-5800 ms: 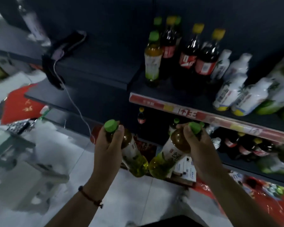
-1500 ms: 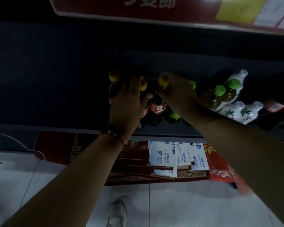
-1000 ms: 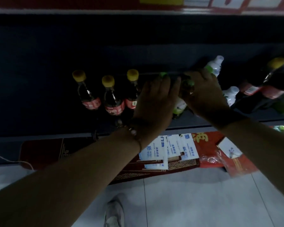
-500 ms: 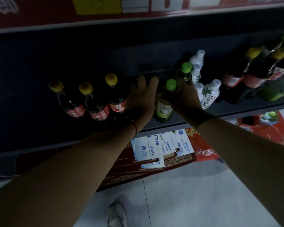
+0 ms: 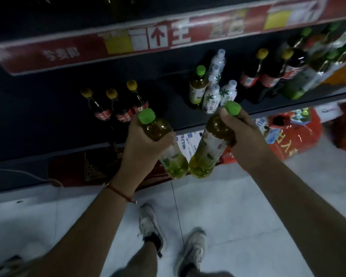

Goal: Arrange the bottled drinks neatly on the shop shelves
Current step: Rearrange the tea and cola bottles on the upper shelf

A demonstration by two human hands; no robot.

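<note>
Two green-capped clear plastic tea bottles, tilted before the dark shelf (image 5: 188, 120), are grasped: left bottle (image 5: 164, 144) by the left hand (image 5: 143, 148), right bottle (image 5: 212, 144) by the right hand (image 5: 246, 136).

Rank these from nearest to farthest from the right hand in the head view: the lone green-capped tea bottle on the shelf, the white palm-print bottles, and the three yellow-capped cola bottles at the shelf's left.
From the right hand:
1. White palm-print bottles, on the shelf just above it.
2. Lone green-capped tea bottle, beside them, slightly further left.
3. Three yellow-capped cola bottles, far left, beyond the left hand.
</note>
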